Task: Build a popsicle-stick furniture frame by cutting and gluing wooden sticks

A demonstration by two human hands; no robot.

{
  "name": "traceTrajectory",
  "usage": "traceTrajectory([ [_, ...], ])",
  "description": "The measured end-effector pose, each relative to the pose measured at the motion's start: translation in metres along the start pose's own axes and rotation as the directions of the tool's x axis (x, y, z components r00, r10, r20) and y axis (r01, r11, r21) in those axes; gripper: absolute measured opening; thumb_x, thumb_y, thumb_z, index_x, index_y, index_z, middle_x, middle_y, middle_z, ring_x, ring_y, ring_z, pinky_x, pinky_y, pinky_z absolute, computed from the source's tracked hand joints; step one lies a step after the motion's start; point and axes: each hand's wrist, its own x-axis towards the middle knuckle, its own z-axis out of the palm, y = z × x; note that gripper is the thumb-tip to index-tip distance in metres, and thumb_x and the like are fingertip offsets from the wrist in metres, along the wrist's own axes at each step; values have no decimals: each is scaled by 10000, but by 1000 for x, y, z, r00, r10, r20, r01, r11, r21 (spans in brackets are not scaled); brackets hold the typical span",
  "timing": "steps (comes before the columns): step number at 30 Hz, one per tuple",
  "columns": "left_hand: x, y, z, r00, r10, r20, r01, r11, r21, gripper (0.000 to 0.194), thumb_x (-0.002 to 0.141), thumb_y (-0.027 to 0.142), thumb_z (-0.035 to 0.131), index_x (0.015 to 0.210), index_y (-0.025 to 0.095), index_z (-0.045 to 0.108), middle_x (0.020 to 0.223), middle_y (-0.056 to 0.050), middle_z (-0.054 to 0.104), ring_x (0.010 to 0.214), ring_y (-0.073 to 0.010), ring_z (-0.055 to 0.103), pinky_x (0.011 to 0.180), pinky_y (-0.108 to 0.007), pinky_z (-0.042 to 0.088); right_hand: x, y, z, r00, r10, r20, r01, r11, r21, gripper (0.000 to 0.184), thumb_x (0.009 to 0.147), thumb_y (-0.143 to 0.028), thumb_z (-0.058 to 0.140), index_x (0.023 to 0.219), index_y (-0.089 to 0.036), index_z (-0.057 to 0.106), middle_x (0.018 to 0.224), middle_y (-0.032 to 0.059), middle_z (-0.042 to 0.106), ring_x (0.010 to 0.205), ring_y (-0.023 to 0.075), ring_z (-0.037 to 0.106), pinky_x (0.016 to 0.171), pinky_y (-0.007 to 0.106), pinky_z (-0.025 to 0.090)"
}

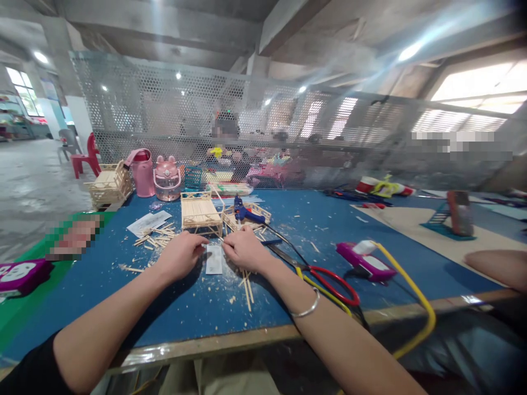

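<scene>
My left hand point(183, 255) is just above the table, its thumb and fingers closed in a pinch near a small white paper slip point(214, 260). On the slip's other side my right hand point(245, 248) also pinches, fingertips pointing inward. Anything held in either pinch is too small to make out. Right behind the hands stands a small frame built of thin wooden sticks point(201, 213). A blue glue gun point(248, 213) rests beside it, over another stick-built piece. Loose wooden sticks point(156, 236) lie to the left of my left hand; a few more stick out below my right wrist.
Red-handled scissors point(335, 285) and a purple power strip point(366, 262) with a yellow cord lie to the right. A pink thermos point(142, 174) and a clear-bodied pink bottle point(167, 178) stand at the back left. Perforated metal screen point(288, 126) borders the far side. Another person's arm point(494, 267) rests at right.
</scene>
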Motion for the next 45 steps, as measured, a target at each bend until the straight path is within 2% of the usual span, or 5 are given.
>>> traceTrajectory([
  [3,-2,2,0,999,32,39,-33,999,12,330,825,289,456,1106,208,610,1024,-57,668,944,-223,544,831,-325,412,-2,-2,-4,996,-63,67,62,998,19,300,836,-211,384,668,-143,622,725,53,671,681,141,522,698,300,213],
  [10,-3,6,9,980,44,195,-54,998,43,707,762,400,557,1378,175,296,1106,-116,618,1024,-271,515,815,-327,408,-3,-15,-2,965,-182,188,184,983,7,281,814,-217,396,688,-146,637,725,67,676,665,161,543,714,331,236],
  [15,-1,6,9,977,5,211,-22,997,78,744,745,409,570,1385,171,274,1076,-145,624,1010,-290,544,801,-340,418,2,-20,4,979,-123,161,134,989,-57,301,850,-243,367,826,-158,655,835,102,685,783,211,579,732,357,246],
  [31,0,7,8,975,-23,223,0,995,102,750,742,414,565,1384,151,281,1115,-175,609,1029,-302,557,818,-354,431,-1,-20,1,978,-84,191,91,996,-26,305,866,-248,362,876,-174,658,882,93,689,801,200,584,769,352,247],
  [45,1,7,9,971,-27,236,3,995,103,742,735,394,579,1379,158,295,1133,-176,606,1037,-313,560,822,-371,435,0,-21,1,971,-99,219,110,993,-38,311,857,-239,360,796,-154,653,849,95,690,784,203,593,744,355,262],
])
